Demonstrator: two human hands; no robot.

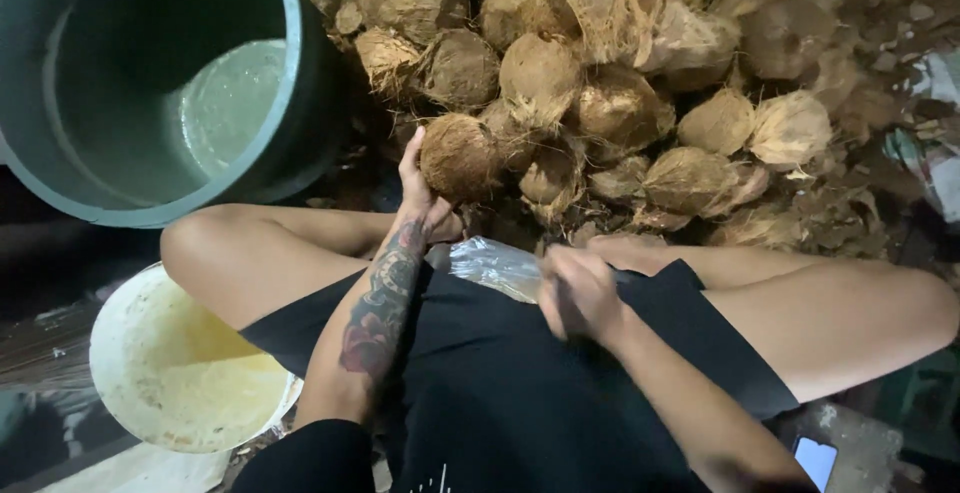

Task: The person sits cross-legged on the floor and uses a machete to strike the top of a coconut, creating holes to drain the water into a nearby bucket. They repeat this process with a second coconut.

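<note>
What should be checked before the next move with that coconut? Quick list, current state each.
1. Left hand on the round brown husked coconut: ok, its fingers touch the left side.
2. Coconut lifted off the brown coconut pile: cannot tell, it sits against its neighbours.
3. Right hand free: cannot tell, blurred, beside a crumpled clear plastic bag on the lap.
4. Large dark green round tub open: ok, liquid at its bottom.
5. White round bucket within reach: ok, by the left knee, yellowish residue inside.
6. Cutting tool in view: not ok, none visible.
</note>
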